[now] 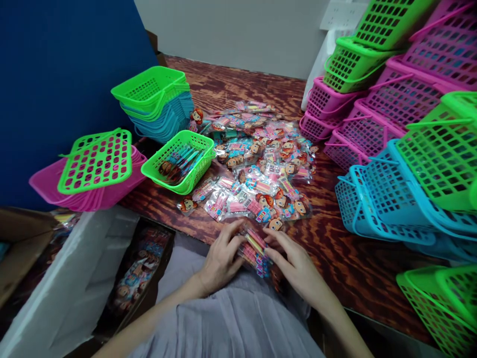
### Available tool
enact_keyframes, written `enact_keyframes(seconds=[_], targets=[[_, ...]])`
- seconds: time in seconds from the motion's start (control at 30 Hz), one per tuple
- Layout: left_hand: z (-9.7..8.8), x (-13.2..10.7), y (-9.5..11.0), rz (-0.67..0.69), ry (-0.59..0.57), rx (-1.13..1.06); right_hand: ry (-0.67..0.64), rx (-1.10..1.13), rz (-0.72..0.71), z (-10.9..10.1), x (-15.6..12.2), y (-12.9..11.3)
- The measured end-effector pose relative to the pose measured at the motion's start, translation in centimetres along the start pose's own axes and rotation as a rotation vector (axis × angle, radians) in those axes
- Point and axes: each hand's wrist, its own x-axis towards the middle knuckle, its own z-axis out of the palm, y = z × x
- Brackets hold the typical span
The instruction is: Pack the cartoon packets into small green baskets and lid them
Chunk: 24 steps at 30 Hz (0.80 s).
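While the left hand [222, 256] and the right hand [296, 261] hold a bunch of clear-wrapped packets [255, 251] over the near edge of the tabletop [328, 253], each grip is closed on 1 side of it. The tabletop is dark reddish brown with streaky graining, and a loose heap of similar packets [261, 184] covers its middle. A green basket [190, 188] holding some packets stands just left of the heap, near a stack of green and blue baskets [162, 119]; green, pink and blue baskets [383, 196] crowd the right side. Behind rises a pale grey wall [238, 35], with a blue panel [67, 64] at left.
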Motion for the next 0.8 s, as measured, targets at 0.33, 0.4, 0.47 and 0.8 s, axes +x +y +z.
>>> enact_keyframes(seconds=[0.33, 0.4, 0.47, 0.8], targets=[[0.1, 0.0, -0.1, -0.008, -0.001, 0.003, 0.015, 0.071, 0.008, -0.1, 0.6, 0.9], [0.2, 0.0, -0.1, -0.015, -0.002, -0.007, 0.029, 0.052, -0.001, -0.1, 0.7, 1.1], [0.2, 0.1, -0.1, -0.024, -0.006, -0.02, 0.075, 0.009, -0.008, -0.2, 0.8, 1.2], [0.0, 0.2, 0.1, -0.046, -0.015, -0.008, 0.128, -0.178, -0.182, -0.5, 0.5, 0.7]])
